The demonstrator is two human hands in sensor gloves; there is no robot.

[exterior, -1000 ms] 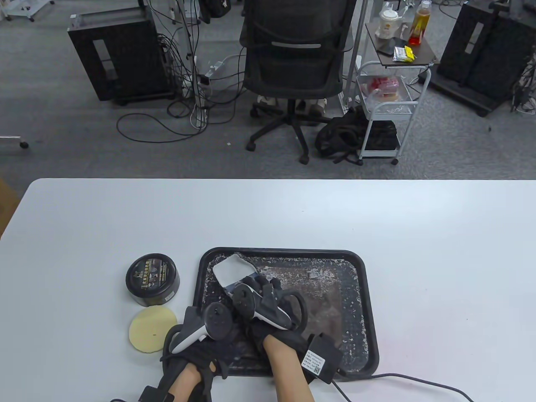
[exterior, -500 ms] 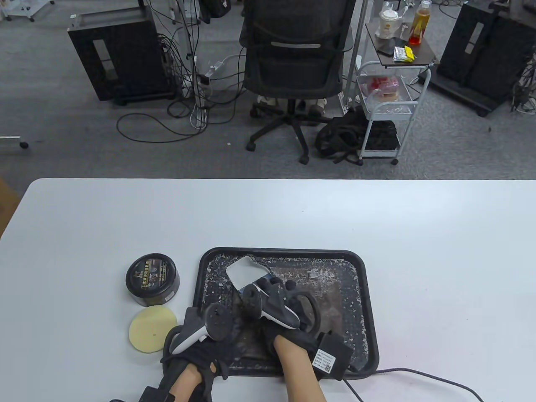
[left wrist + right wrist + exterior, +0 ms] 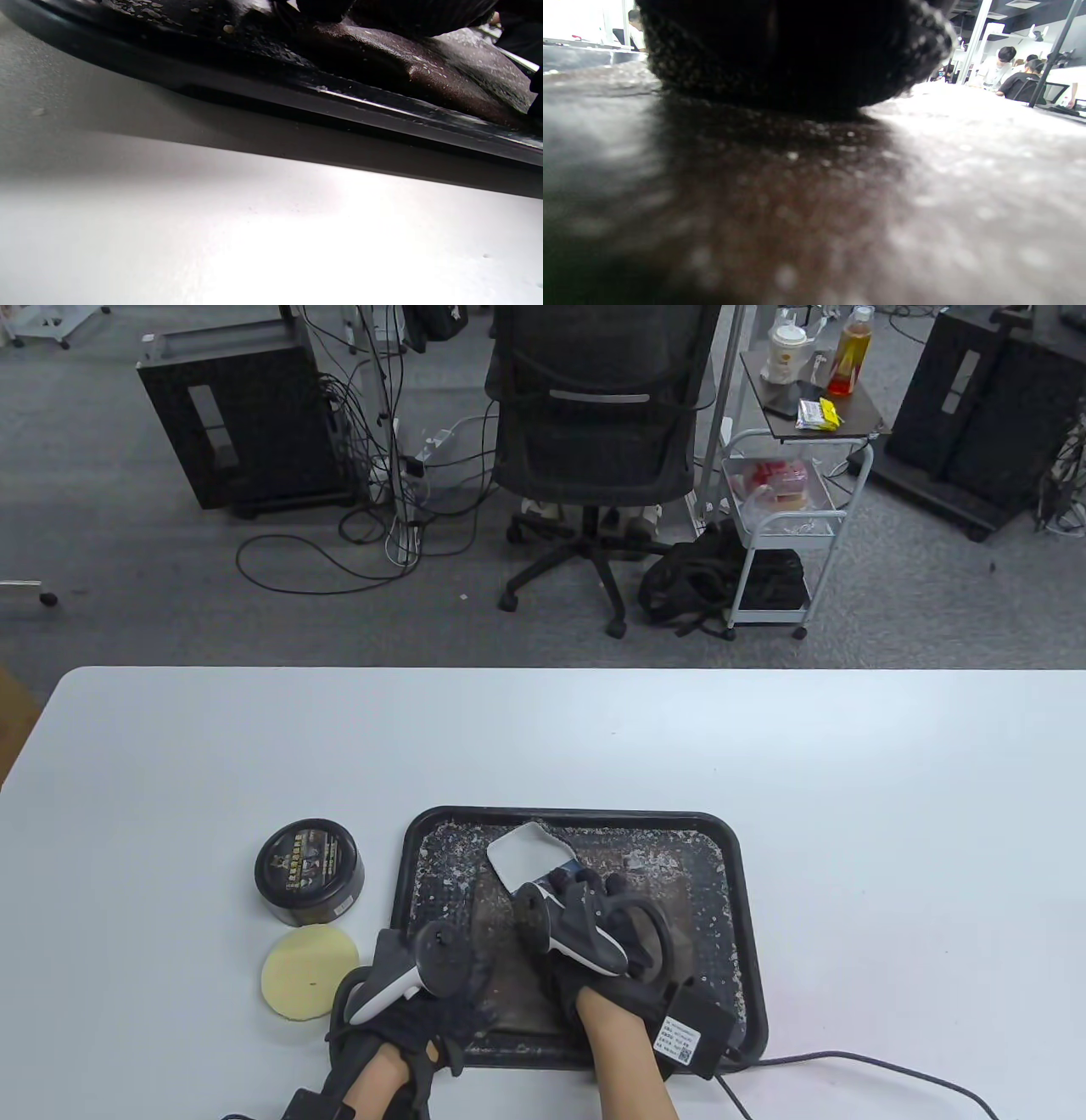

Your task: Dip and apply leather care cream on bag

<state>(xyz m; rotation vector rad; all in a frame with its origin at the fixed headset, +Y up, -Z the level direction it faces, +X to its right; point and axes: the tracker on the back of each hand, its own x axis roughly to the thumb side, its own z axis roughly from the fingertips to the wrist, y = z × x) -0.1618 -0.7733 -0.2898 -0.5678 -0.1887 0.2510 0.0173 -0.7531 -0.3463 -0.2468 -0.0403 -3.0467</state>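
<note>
A flat dark brown leather bag (image 3: 509, 976) flecked with white cream lies in a black tray (image 3: 747, 899). My right hand (image 3: 562, 889) holds a white cloth (image 3: 526, 855) and presses it on the far part of the bag. My left hand (image 3: 458, 984) rests at the bag's near left corner by the tray rim; its fingers are hidden under the tracker. The left wrist view shows the tray rim (image 3: 382, 101) and the bag (image 3: 424, 72). The right wrist view shows my glove (image 3: 789, 51) low over the speckled bag (image 3: 797, 190).
A round black cream tin (image 3: 309, 871) with its lid on stands left of the tray. A round yellow sponge pad (image 3: 307, 973) lies in front of it. A cable (image 3: 848, 1060) runs from my right wrist across the table's front right.
My right hand has slid the white cloth to the right across the bag. My left hand has stayed put at the near left corner.
</note>
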